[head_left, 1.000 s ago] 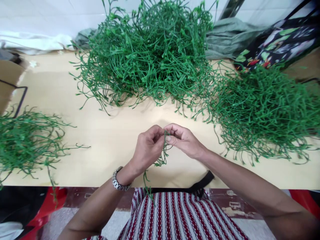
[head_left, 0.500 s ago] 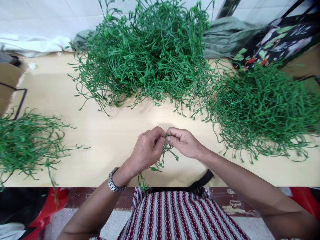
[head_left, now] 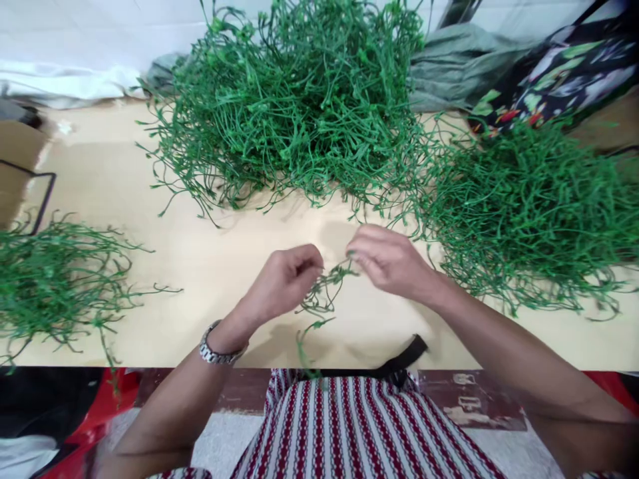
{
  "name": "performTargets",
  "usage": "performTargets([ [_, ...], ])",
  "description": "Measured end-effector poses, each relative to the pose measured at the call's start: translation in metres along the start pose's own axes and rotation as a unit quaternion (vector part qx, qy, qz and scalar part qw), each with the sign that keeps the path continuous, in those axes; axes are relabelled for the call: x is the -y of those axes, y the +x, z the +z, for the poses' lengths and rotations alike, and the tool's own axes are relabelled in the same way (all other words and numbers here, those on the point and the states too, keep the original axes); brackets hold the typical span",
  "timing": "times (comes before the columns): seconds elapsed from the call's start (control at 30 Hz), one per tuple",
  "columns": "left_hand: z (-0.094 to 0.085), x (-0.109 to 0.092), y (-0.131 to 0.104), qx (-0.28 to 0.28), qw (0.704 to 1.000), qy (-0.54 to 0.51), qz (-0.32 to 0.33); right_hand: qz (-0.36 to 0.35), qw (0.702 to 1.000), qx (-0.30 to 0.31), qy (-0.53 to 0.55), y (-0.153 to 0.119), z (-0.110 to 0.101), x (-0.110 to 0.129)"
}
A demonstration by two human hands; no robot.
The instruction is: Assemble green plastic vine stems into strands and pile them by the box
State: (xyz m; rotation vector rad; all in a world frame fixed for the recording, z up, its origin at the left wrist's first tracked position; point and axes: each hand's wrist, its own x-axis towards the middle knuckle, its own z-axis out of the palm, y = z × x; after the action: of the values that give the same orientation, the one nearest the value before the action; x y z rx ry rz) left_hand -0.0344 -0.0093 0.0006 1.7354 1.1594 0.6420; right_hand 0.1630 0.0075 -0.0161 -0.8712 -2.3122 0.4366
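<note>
Left hand (head_left: 284, 283) and right hand (head_left: 392, 261) pinch green stems (head_left: 335, 273) between table edge (head_left: 164, 362) and far pile (head_left: 304, 110).

No readable text, label, brand, number or sign shows on anything in the head view.

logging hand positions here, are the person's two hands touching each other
No, a clear gap shows between the left hand and the right hand, with thin green stems visible in it.
</note>
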Motion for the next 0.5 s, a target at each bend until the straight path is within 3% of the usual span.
performTargets([
  [0.07, 0.002, 0.005, 0.002, -0.087, 0.989, -0.117, -0.03, 0.068, 0.982, -0.126, 0.126, 0.0, 0.002, 0.002],
  [0.13, 0.007, 0.009, 0.003, -0.143, 0.97, -0.19, -0.04, 0.112, 0.936, -0.208, 0.259, 0.0, 0.006, 0.008],
  [0.23, 0.015, 0.015, 0.003, -0.205, 0.951, -0.229, -0.041, 0.163, 0.836, -0.259, 0.456, 0.001, 0.009, 0.012],
  [0.33, 0.016, 0.022, 0.002, -0.241, 0.943, -0.226, -0.04, 0.222, 0.756, -0.289, 0.544, 0.001, -0.003, 0.005],
  [0.4, 0.014, 0.023, 0.0, -0.222, 0.95, -0.215, -0.041, 0.253, 0.751, -0.29, 0.536, 0.0, -0.012, -0.001],
  [0.43, 0.013, 0.023, -0.001, -0.205, 0.956, -0.206, -0.04, 0.263, 0.766, -0.278, 0.517, 0.0, -0.015, -0.004],
  [0.5, 0.011, 0.021, -0.003, -0.165, 0.967, -0.189, -0.032, 0.265, 0.825, -0.218, 0.449, 0.003, -0.017, -0.004],
])
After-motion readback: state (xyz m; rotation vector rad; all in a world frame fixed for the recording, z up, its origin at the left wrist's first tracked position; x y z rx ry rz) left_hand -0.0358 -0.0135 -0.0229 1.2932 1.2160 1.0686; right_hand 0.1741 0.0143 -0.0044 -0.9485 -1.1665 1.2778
